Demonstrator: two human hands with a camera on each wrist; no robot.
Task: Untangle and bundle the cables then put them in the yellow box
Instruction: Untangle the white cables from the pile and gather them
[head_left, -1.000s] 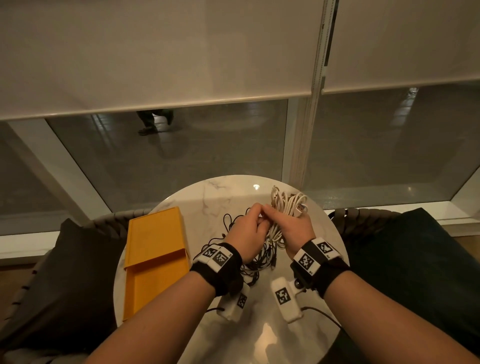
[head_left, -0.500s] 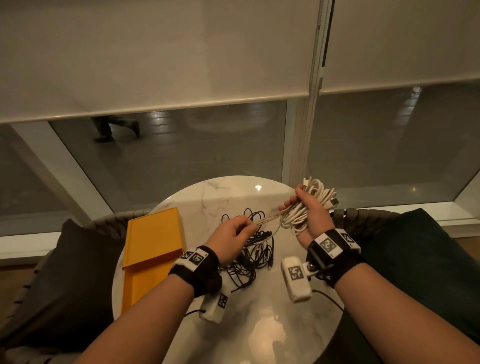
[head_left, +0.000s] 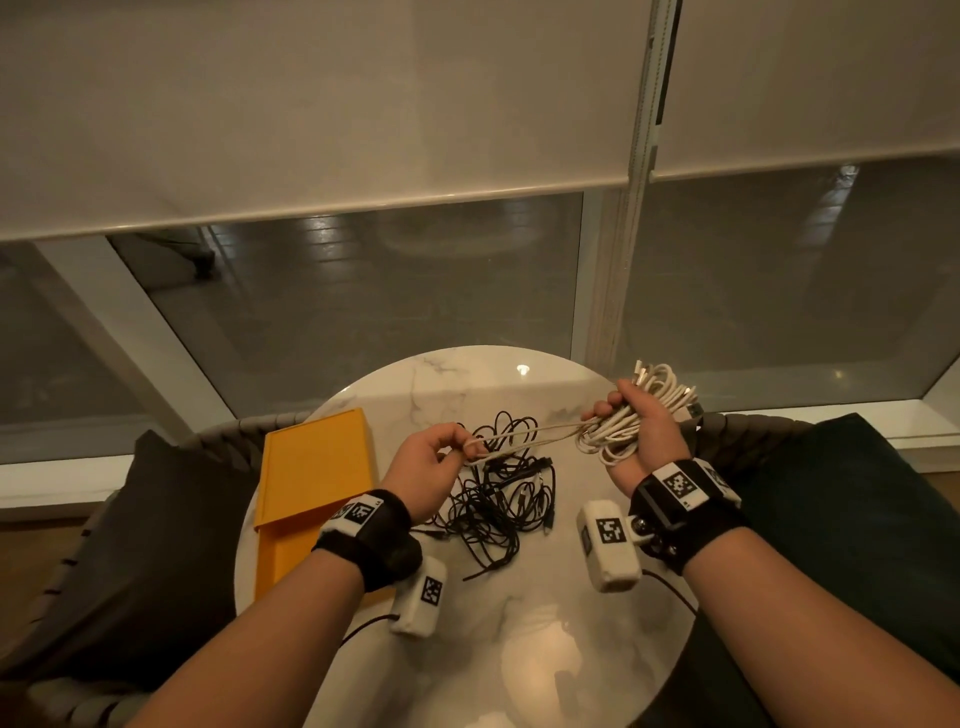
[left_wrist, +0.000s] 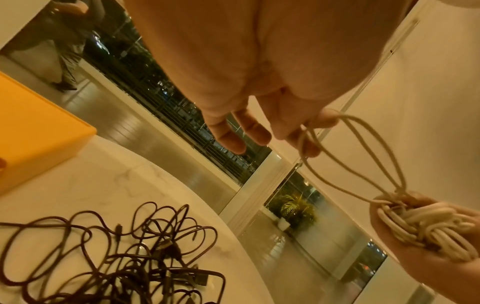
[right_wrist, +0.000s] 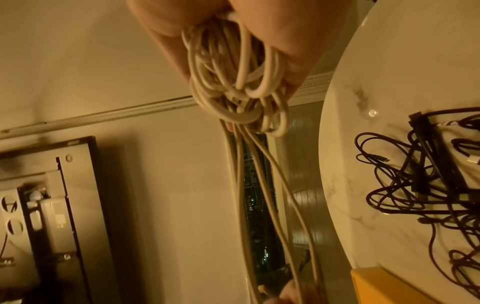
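Observation:
My right hand (head_left: 636, 428) grips a coiled bundle of white cables (head_left: 654, 400) (right_wrist: 233, 82) above the table's right edge. Loops of the white cable (head_left: 524, 439) (left_wrist: 363, 154) stretch left from the bundle to my left hand (head_left: 441, 457), which pinches them between thumb and finger (left_wrist: 309, 131); its other fingers (left_wrist: 228, 135) are spread. A tangle of black cables (head_left: 498, 499) (left_wrist: 116, 257) (right_wrist: 428, 185) lies on the marble table between my hands. The yellow box (head_left: 311, 478) (left_wrist: 33, 123) lies open at the table's left, with nothing inside.
The round marble table (head_left: 467, 384) is small, with dark cushioned seats (head_left: 156, 545) left and right (head_left: 831, 493). A window with lowered blinds (head_left: 311, 104) stands behind it. Camera units (head_left: 608, 545) hang under both wrists.
My hands have drawn apart: the right carried the white bundle rightward and up past the table edge, the left pulled loops leftward, stretching the white cable taut between them.

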